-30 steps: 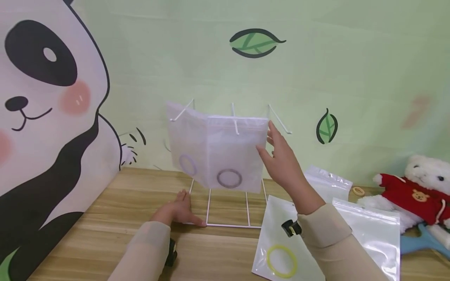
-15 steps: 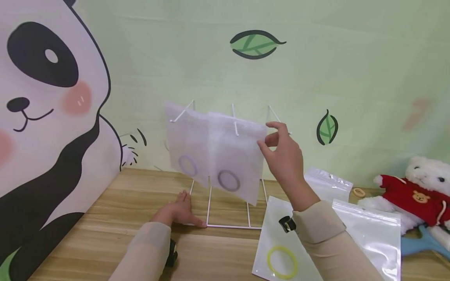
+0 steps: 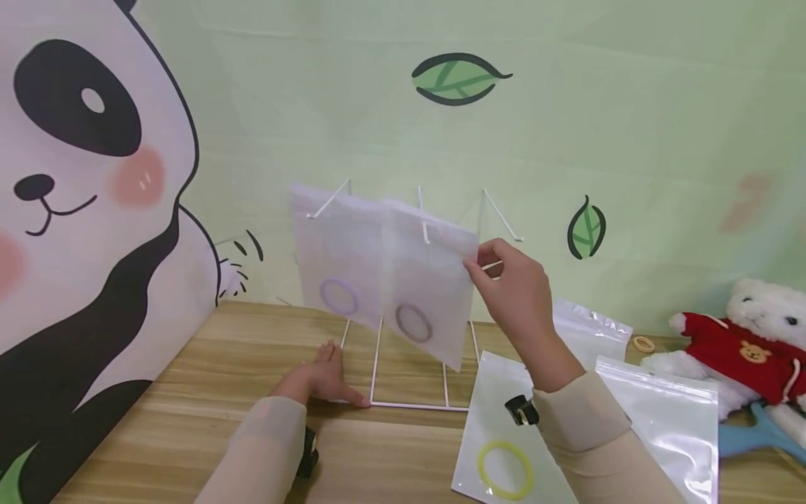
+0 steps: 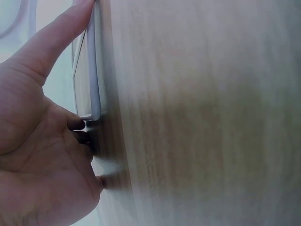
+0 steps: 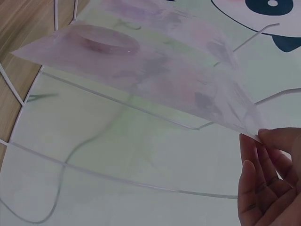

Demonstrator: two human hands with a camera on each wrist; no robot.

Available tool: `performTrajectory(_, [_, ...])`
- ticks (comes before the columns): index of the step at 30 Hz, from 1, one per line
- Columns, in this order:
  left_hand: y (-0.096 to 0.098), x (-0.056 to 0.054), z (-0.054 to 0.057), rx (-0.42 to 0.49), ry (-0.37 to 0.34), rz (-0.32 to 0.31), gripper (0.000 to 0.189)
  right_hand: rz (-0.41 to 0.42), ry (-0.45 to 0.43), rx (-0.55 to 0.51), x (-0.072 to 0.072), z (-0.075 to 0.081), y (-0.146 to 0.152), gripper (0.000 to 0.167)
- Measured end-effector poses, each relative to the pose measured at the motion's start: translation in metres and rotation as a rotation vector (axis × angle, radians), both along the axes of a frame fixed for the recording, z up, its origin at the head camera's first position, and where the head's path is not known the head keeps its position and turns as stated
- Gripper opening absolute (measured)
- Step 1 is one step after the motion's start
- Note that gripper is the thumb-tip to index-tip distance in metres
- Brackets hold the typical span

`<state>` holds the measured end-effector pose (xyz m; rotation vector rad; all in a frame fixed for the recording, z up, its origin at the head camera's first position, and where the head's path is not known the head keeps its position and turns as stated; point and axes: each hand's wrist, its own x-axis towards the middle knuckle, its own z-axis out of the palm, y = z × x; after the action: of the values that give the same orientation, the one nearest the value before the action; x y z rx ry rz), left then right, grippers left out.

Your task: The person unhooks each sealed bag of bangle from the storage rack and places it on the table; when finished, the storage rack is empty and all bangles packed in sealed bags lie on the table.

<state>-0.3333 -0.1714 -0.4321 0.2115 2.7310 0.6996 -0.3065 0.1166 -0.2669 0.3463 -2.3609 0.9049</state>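
Observation:
A white wire rack (image 3: 415, 406) with three hooks stands on the wooden table. From its middle hook hangs a translucent zip bag (image 3: 434, 273) with a dark ring inside. My right hand (image 3: 513, 290) pinches the bag's right edge near the top; in the right wrist view thumb and fingertip meet on the corner of the bag (image 5: 169, 80). Beside it, a second zip bag (image 3: 334, 245) with a purple ring hangs on the left hook. My left hand (image 3: 321, 374) rests at the rack's left front corner, fingers spread and thumb against the base bar (image 4: 93, 70).
Right of the rack lie a zip bag with a yellow ring (image 3: 505, 470), a shiny bag (image 3: 667, 434) and another bag (image 3: 582, 323) behind. A wooden ring (image 3: 643, 344), a white teddy in red (image 3: 749, 350) and a blue object (image 3: 758, 437) are further right.
My right hand has come onto the dark-ring bag's edge and pinches it, slightly lower than before. The bag has turned, its right side dipping toward me. The left hand stays put.

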Motion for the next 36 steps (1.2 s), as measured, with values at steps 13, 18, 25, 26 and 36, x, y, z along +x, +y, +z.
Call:
performTrajectory(13, [-0.002,0.0,0.0,0.005,-0.017,-0.001,0.133,0.042,-0.058,0.011,0.032,-0.001,0.007,0.02])
performTrajectory(18, [-0.005,-0.002,-0.004,-0.001,-0.012,-0.006,0.134,0.081,-0.083,0.003,0.049,0.0,0.008,0.02])
performTrajectory(25, [-0.012,-0.015,-0.026,0.022,0.015,-0.012,0.139,0.122,-0.056,-0.003,0.067,0.004,0.007,0.015])
performTrajectory(26, [-0.012,-0.016,-0.027,0.027,0.014,-0.012,0.139,0.127,-0.046,-0.004,0.069,0.005,0.007,0.014])
performTrajectory(36, [-0.009,-0.014,-0.024,0.039,0.018,-0.019,0.137,0.175,-0.076,-0.017,0.089,0.008,0.006,0.011])
